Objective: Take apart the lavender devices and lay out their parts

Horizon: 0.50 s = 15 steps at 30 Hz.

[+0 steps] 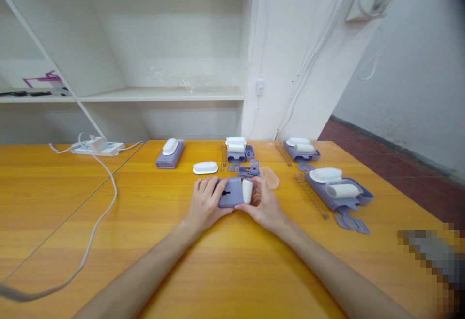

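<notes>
My left hand [205, 202] rests on the yellow table [145, 222] and grips the left side of a lavender plastic housing [230, 194]. My right hand [264, 204] pinches a small white cylindrical roller [247, 190] against the housing's right end. Both hands are closed around these parts at the table's centre. Just beyond them lie a white oval lid [205, 167], a small lavender clip piece [250, 169] and a clear peach-tinted cover [271, 176].
A finished lavender unit with a white top [170, 153] sits back left. Part sets with springs lie behind [236, 149] and at right [301, 150], [337, 190]. A white power strip [97, 147] and its cable [98, 222] cross the left side. Shelves stand behind.
</notes>
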Tool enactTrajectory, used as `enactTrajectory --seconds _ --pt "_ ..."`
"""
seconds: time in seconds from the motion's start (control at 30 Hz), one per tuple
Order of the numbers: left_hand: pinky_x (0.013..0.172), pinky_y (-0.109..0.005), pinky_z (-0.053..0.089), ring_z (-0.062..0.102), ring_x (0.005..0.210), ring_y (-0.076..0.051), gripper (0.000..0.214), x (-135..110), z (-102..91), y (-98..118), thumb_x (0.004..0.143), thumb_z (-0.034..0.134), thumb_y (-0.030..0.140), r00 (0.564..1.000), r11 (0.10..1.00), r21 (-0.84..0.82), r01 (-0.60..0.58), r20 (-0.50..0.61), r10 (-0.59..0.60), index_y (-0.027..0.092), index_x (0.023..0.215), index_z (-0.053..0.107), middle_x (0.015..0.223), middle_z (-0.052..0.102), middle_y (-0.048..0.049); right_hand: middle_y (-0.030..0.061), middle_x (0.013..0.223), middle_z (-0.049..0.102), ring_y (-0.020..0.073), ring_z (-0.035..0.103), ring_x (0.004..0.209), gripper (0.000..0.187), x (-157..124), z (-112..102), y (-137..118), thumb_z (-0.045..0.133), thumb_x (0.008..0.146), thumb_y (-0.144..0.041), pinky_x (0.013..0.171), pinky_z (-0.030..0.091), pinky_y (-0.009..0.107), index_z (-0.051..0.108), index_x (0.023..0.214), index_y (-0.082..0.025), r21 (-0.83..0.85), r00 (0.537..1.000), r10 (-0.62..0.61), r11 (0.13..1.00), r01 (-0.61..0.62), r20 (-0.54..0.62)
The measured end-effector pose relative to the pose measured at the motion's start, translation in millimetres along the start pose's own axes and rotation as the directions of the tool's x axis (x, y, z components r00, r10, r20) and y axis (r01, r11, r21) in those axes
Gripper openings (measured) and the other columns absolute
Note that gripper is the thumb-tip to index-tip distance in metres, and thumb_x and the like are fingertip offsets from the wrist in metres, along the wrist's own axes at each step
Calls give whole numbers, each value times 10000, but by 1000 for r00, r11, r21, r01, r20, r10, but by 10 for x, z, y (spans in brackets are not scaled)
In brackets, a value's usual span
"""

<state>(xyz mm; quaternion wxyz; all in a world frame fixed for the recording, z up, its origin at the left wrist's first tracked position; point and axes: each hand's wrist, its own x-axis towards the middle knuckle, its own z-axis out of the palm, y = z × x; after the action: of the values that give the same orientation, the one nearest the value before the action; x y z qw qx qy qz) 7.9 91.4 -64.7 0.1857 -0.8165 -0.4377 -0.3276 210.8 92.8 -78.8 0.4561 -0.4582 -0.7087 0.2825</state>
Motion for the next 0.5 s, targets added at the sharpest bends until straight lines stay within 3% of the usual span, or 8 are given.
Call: enactTrajectory --seconds 0.13,0.5 --pt "882 -412 346 518 966 -275 606 0 -3 1 752 584 557 1000 1000 -7 -9 10 9 141 1189 535 1109 586 -147 39 955 611 191 617 827 669 16 5 6 780 645 -315 639 511 291 351 1153 -238 78 997 3 997 -8 72" --pt "880 -414 348 514 968 -272 593 12 -6 10 754 589 544 1000 1000 -18 -13 11 14 130 1176 539 1098 586 -148 34 924 653 182 637 759 695 36 -30 -8 802 617 -297 690 530 324 375 1162 -240 125 994 7 992 -21 110"
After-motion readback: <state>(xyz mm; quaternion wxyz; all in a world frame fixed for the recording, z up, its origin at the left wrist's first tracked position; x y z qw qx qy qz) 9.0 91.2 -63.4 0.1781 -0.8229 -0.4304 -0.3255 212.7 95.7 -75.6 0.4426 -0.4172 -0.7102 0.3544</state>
